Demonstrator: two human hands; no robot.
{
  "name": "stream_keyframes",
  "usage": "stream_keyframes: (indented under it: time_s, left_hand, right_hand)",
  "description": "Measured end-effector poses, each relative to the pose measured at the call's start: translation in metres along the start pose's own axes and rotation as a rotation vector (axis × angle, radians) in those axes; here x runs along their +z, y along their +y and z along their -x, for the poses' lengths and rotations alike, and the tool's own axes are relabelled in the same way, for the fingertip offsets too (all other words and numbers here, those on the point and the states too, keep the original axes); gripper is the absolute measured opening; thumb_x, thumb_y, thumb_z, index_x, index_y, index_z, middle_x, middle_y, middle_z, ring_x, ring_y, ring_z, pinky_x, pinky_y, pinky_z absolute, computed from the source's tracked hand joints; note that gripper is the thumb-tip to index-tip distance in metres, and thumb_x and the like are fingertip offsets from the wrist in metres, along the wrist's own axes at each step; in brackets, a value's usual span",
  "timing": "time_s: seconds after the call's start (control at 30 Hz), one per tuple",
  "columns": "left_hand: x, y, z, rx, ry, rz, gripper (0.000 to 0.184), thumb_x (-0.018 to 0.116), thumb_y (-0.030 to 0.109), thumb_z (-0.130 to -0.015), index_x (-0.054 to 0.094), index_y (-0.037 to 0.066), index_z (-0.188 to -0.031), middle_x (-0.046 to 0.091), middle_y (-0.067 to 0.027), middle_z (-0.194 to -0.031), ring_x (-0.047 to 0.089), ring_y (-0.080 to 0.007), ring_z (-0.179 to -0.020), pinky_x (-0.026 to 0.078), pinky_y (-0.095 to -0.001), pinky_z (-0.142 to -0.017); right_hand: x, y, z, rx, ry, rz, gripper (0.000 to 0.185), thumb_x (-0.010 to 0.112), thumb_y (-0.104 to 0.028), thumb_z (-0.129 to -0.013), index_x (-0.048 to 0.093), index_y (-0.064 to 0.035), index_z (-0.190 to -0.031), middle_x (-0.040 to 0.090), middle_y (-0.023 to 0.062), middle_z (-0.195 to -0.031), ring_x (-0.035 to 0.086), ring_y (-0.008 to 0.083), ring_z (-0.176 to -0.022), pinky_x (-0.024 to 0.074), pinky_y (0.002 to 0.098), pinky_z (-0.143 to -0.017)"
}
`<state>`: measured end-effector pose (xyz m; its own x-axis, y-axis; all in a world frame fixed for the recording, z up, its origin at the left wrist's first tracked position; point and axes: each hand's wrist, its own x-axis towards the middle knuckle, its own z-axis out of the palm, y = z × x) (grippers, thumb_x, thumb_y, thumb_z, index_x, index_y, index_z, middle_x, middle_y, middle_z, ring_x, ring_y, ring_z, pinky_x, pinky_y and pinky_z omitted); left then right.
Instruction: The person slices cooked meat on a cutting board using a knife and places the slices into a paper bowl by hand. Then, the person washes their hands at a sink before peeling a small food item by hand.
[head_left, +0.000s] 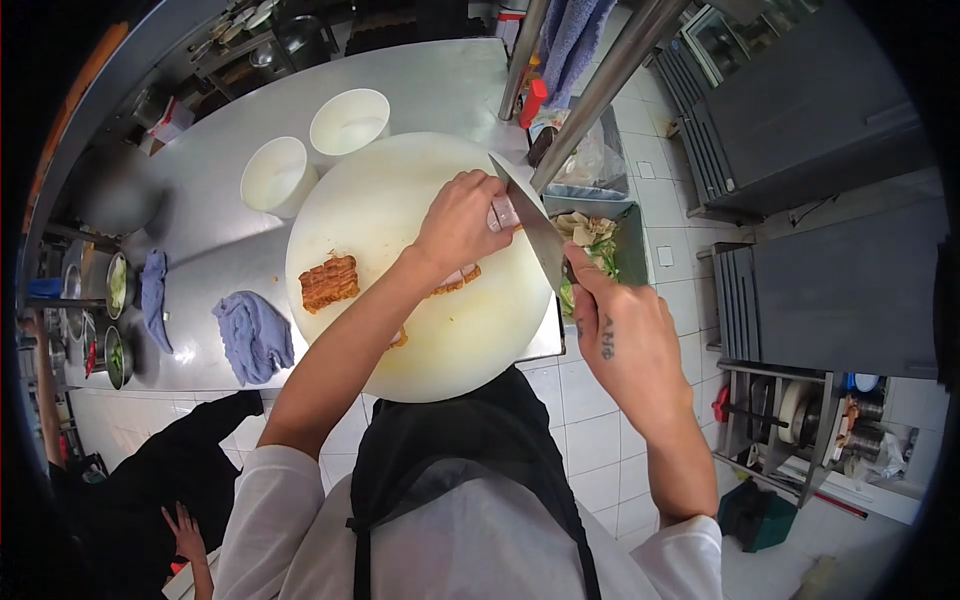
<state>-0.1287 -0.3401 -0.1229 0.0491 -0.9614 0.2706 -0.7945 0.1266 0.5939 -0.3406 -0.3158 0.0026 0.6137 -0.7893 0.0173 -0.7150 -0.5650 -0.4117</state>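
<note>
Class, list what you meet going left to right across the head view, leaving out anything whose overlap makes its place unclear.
Small blue cloth → large blue cloth → large meat piece → left hand → right hand → green box.

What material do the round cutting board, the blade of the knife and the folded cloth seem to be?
Cutting board: probably plastic, matte off-white, evenly coloured without wood grain.
Knife blade: looks like steel, smooth grey with a soft metallic sheen.
Folded cloth: likely terry cotton or similar; its blue-purple surface looks fuzzy.
</note>
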Motion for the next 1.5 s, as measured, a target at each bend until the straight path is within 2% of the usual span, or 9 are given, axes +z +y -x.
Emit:
stream_keyframes:
  time_s: [0.3, 0.83, 0.93, 1.13, 1.2, 1.3, 1.4, 1.43, 1.5]
  left_hand:
    - [0.004, -0.002, -0.001, -0.013, 0.007, 0.009, 0.035, 0.076, 0.015, -0.062, 0.062, -0.002, -0.089, 0.061, -0.0163, -0.092, 0.057, -0.0331, -0.095, 0.046, -0.0407, -0.087]
    - [0.004, 0.006, 0.001, 0.001, 0.048, -0.052, 0.037, 0.077, 0.014, -0.062, 0.061, 0.001, -0.093, 0.062, -0.0150, -0.095, 0.058, -0.0340, -0.093, 0.046, -0.0416, -0.084]
    - [-0.008, 0.023, 0.015, -0.014, 0.179, -0.053, 0.040, 0.077, 0.014, -0.065, 0.061, 0.001, -0.098, 0.062, -0.0165, -0.100, 0.058, -0.0355, -0.095, 0.047, -0.0414, -0.084]
    - [-0.078, 0.079, 0.126, -0.163, 0.360, 0.034, 0.027, 0.070, 0.007, -0.078, 0.059, -0.001, -0.102, 0.060, -0.0166, -0.103, 0.058, -0.0325, -0.101, 0.044, -0.0368, -0.090]
    - [-0.090, 0.088, 0.179, -0.346, 0.389, 0.020, 0.024, 0.067, 0.003, -0.079, 0.059, -0.002, -0.102, 0.060, -0.0161, -0.103, 0.058, -0.0318, -0.100, 0.043, -0.0373, -0.090]
    - [-0.092, 0.073, 0.262, -0.547, 0.510, -0.079, 0.021, 0.068, 0.002, -0.079, 0.060, -0.001, -0.098, 0.061, -0.0147, -0.101, 0.058, -0.0292, -0.097, 0.044, -0.0350, -0.087]
    - [-0.089, 0.069, 0.310, -0.746, 0.609, -0.089, 0.015, 0.065, 0.004, -0.083, 0.059, 0.000, -0.097, 0.062, -0.0118, -0.102, 0.058, -0.0234, -0.096, 0.043, -0.0314, -0.080]
    - [-0.087, 0.062, 0.318, -0.716, 0.621, -0.129, 0.013, 0.064, 0.006, -0.086, 0.059, 0.001, -0.097, 0.062, -0.0113, -0.103, 0.056, -0.0199, -0.092, 0.041, -0.0287, -0.075]
    - [-0.089, 0.042, 0.327, -0.688, 0.617, -0.067, 0.014, 0.065, 0.006, -0.085, 0.059, 0.000, -0.097, 0.062, -0.0116, -0.104, 0.056, -0.0198, -0.091, 0.041, -0.0287, -0.075]
  right_hand:
    - [0.002, -0.002, -0.031, -0.072, -0.088, 0.119, 0.048, 0.055, 0.000, -0.080, 0.052, 0.0027, -0.128, 0.060, 0.0270, -0.064, 0.063, 0.0429, -0.061, 0.0504, 0.0499, -0.060]
    - [0.054, 0.021, -0.029, -0.022, 0.060, 0.027, 0.041, 0.056, -0.004, -0.086, 0.057, -0.0042, -0.127, 0.061, 0.0262, -0.068, 0.061, 0.0428, -0.061, 0.0500, 0.0508, -0.063]
    - [0.038, 0.023, -0.012, -0.077, 0.100, -0.022, 0.048, 0.057, -0.003, -0.083, 0.053, 0.0000, -0.130, 0.062, 0.0260, -0.069, 0.064, 0.0404, -0.062, 0.0491, 0.0506, -0.058]
    - [-0.031, 0.008, 0.046, -0.154, 0.278, -0.308, 0.043, 0.058, -0.004, -0.089, 0.053, -0.0012, -0.132, 0.061, 0.0194, -0.066, 0.056, 0.0291, -0.051, 0.0479, 0.0353, -0.056]
    - [-0.039, 0.011, 0.065, 0.169, 0.102, -0.465, 0.041, 0.058, -0.006, -0.090, 0.054, -0.0008, -0.131, 0.059, 0.0167, -0.066, 0.054, 0.0194, -0.051, 0.0456, 0.0294, -0.056]
    - [-0.032, 0.032, 0.087, 0.181, 0.052, -0.532, 0.039, 0.059, -0.009, -0.090, 0.056, 0.0001, -0.128, 0.057, 0.0149, -0.065, 0.054, 0.0134, -0.054, 0.0460, 0.0280, -0.057]
    - [-0.048, 0.041, 0.104, 0.290, -0.035, -0.294, 0.038, 0.060, -0.010, -0.089, 0.058, 0.0009, -0.125, 0.058, 0.0172, -0.064, 0.058, 0.0195, -0.054, 0.0478, 0.0305, -0.059]
    - [-0.051, 0.044, 0.108, 0.306, -0.036, -0.236, 0.035, 0.061, -0.009, -0.088, 0.060, 0.0018, -0.121, 0.060, 0.0228, -0.068, 0.063, 0.0329, -0.058, 0.0487, 0.0334, -0.061]
    - [-0.050, 0.047, 0.110, 0.344, -0.057, -0.175, 0.034, 0.061, -0.009, -0.087, 0.060, 0.0023, -0.119, 0.060, 0.0254, -0.073, 0.062, 0.0382, -0.065, 0.0490, 0.0345, -0.062]
